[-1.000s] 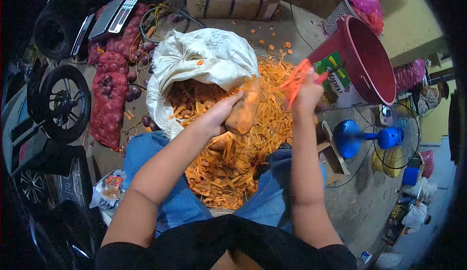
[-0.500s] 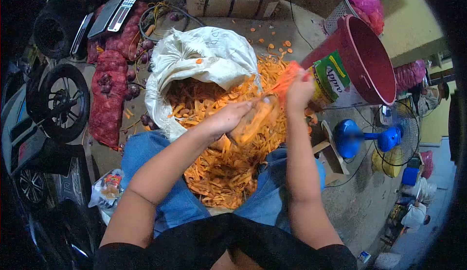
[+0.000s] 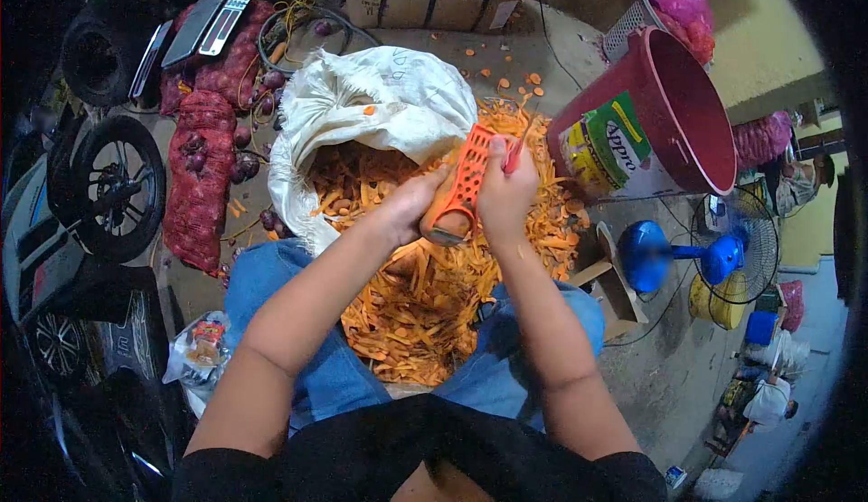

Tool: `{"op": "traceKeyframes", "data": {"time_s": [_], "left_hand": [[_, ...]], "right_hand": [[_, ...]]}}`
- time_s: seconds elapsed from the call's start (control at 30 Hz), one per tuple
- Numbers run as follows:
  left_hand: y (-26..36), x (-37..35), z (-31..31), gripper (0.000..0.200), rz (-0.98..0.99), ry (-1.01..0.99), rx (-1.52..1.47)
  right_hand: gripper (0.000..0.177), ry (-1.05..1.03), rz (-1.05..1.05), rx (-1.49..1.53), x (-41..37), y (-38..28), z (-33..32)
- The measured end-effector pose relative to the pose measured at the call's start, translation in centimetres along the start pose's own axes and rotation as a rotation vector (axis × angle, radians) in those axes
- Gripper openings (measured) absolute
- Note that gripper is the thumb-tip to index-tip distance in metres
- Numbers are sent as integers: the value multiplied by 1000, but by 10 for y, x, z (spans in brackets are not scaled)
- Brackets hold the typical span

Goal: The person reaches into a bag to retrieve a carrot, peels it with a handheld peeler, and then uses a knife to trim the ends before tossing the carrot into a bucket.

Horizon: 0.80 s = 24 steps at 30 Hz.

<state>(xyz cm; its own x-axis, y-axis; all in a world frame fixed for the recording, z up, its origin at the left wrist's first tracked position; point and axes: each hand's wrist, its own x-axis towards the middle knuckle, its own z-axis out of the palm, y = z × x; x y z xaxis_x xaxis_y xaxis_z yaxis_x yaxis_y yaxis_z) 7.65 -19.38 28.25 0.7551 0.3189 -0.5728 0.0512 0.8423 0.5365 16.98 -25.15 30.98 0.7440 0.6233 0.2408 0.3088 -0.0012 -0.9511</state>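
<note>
My left hand point(image 3: 407, 206) is closed around a carrot point(image 3: 452, 224), its blunt end facing me. In my right hand point(image 3: 504, 190) is an orange peeler point(image 3: 468, 172) with holes in its flat body, pressed along the carrot's upper side. A red handle with a thin blade point(image 3: 514, 154) also shows at my right fingers; how it is held is hard to make out. Below both hands lies a heap of orange peelings point(image 3: 411, 321) between my knees. Behind it an open white sack point(image 3: 398, 95) spills more orange pieces.
A tilted dark red bucket point(image 3: 651, 113) stands to the right, with a blue fan point(image 3: 646, 256) and a cardboard box point(image 3: 615, 299) nearer. Red net bags of onions point(image 3: 199, 186), a scale point(image 3: 212, 28) and a motorcycle wheel point(image 3: 117, 190) are on the left. Another person point(image 3: 770, 403) is far right.
My right hand has come down and left, nearer my body, bringing the peeler from a blur beyond the carrot onto it. The carrot now points its end toward me.
</note>
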Motion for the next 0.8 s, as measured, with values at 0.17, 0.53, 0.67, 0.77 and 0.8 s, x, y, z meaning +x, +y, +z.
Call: {"op": "traceKeyframes", "data": {"time_s": [0.17,0.53,0.67,0.77,0.8], "left_hand": [[12,-24,16,37,-165,-104,391],[13,-15,4,34,-90,-20,-11],[-1,-1,-4,34,-5,-9,50],[11,-24,16,33,-36,-90,368],[7,-24,15,33,-38,-92,368]], "right_hand": [[23,357,-24,-240,51,47,-29],[23,136,72,69,14,1,-7],[22,1,-6,-135,0,-6,-1],[22,244,-106,-213,31,23,-16],[22,342,-33,-207,47,36,-28]]}}
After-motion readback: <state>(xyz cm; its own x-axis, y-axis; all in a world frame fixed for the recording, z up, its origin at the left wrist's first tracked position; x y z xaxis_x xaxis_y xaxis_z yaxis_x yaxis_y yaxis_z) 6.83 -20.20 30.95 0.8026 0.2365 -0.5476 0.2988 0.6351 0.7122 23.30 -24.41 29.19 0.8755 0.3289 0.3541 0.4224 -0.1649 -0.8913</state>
